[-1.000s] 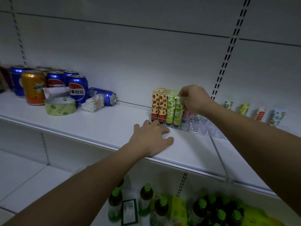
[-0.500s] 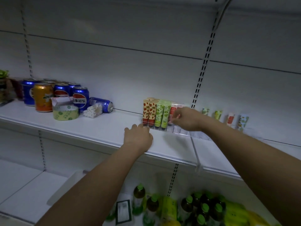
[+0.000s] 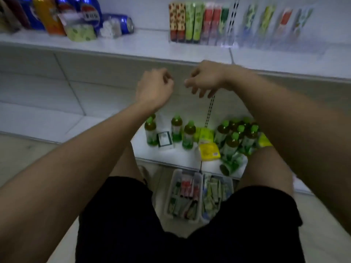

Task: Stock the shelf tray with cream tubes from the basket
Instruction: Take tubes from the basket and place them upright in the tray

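A clear shelf tray (image 3: 226,41) stands on the white shelf at the top, holding several upright cream tubes (image 3: 191,21) in strawberry, green and red prints. On the floor between my knees sit two clear baskets (image 3: 171,188) filled with more cream tubes (image 3: 187,188). My left hand (image 3: 153,88) hangs in the air below the shelf edge with fingers loosely curled and nothing in it. My right hand (image 3: 205,80) is beside it, fingers drooping, also holding nothing.
Soda cans (image 3: 89,14), a green tape roll (image 3: 80,33) and a cotton swab pack (image 3: 111,29) sit at the shelf's left. More tubes (image 3: 266,18) stand further right. Green-capped bottles (image 3: 233,137) and yellow packs (image 3: 209,150) crowd the bottom shelf.
Both hands have left the shelf and dropped below its edge. My right hand let go of the tubes in the tray. The view has tilted down to the baskets on the floor.
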